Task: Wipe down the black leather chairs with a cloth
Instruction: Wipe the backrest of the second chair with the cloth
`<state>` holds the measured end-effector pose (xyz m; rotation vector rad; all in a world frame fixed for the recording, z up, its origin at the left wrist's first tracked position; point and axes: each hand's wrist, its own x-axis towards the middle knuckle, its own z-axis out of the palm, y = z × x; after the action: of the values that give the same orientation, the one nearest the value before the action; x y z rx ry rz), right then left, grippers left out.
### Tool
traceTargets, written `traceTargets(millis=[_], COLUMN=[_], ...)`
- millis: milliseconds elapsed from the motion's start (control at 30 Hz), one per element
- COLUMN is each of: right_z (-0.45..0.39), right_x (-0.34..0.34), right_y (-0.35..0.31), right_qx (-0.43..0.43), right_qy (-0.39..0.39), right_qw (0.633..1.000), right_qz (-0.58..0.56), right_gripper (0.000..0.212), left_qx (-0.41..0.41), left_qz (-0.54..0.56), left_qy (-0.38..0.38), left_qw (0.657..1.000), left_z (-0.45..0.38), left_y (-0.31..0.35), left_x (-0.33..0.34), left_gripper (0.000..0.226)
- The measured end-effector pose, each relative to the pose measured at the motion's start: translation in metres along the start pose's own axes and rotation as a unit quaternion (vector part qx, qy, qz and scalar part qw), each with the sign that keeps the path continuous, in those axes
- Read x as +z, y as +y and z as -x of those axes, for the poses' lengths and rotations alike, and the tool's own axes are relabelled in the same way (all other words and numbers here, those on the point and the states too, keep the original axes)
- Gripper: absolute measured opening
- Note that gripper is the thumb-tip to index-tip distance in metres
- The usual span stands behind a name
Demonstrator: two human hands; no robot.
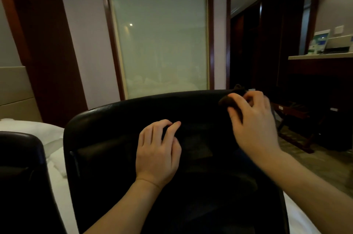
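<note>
A black leather chair (118, 138) fills the lower middle of the view, its backrest facing me. My right hand (252, 124) grips a dark brown cloth (229, 100) bunched against the top right edge of the backrest. My left hand (158, 153) rests on the middle of the backrest with its fingers loosely curled and nothing visible in them. A second black leather chair (21, 176) stands at the lower left, partly cut off by the frame.
A white bed (38, 132) lies behind the chairs on the left. A frosted glass panel (162, 38) stands straight ahead. At the right are a dark wooden luggage rack (298, 119), a dark cabinet with a light countertop (321, 56) and a doorway.
</note>
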<state>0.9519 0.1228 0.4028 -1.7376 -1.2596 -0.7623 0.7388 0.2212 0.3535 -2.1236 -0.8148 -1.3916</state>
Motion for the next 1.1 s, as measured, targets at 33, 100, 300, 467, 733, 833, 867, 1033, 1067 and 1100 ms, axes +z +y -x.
traceTargets(millis=[33,100,300,467,733,833,867,1033,1067,1100], right_z=[-0.001,-0.005,-0.028,-0.042,-0.029,-0.026,-0.024,-0.03,-0.03,-0.03], right_x=[0.005,0.017,0.032,0.004,-0.003,0.02,0.025,0.009,0.002,-0.006], right_y=[-0.015,-0.052,-0.078,-0.02,-0.012,-0.059,-0.07,-0.023,-0.005,0.012], right_qx=[-0.002,-0.045,-0.159,-0.074,-0.026,-0.109,-0.135,-0.17,-0.148,-0.124], right_qy=[-0.002,-0.012,-0.046,-0.063,-0.068,-0.104,-0.11,-0.066,-0.058,-0.051], right_qw=[1.0,0.998,0.986,0.995,0.996,0.986,0.982,0.983,0.987,0.99], right_qz=[-0.018,-0.043,-0.004,-0.036,-0.06,-0.075,-0.068,0.025,0.036,0.047], right_gripper=[0.039,0.038,0.038,0.036,0.039,0.04,0.039,0.039,0.039,0.039], left_qx=[-0.003,-0.005,0.008,0.008,0.005,0.011,0.011,0.007,0.003,0.001], left_qz=[-0.005,-0.017,-0.035,-0.013,-0.021,-0.021,-0.022,-0.003,0.0,0.001], left_qy=[-0.003,-0.007,0.0,-0.006,-0.004,0.003,0.007,0.014,0.014,0.014], left_qw=[1.0,1.0,0.999,1.0,1.0,1.0,1.0,1.0,1.0,1.0], left_z=[0.0,0.001,-0.001,-0.002,0.0,0.0,0.0,-0.002,-0.002,-0.002], left_y=[0.0,-0.002,-0.004,-0.001,-0.002,-0.006,-0.006,-0.004,-0.004,-0.003], left_x=[0.001,0.003,0.006,0.005,0.003,0.006,0.007,0.009,0.009,0.008], left_gripper=[0.041,0.041,0.04,0.04,0.041,0.04,0.04,0.041,0.041,0.042])
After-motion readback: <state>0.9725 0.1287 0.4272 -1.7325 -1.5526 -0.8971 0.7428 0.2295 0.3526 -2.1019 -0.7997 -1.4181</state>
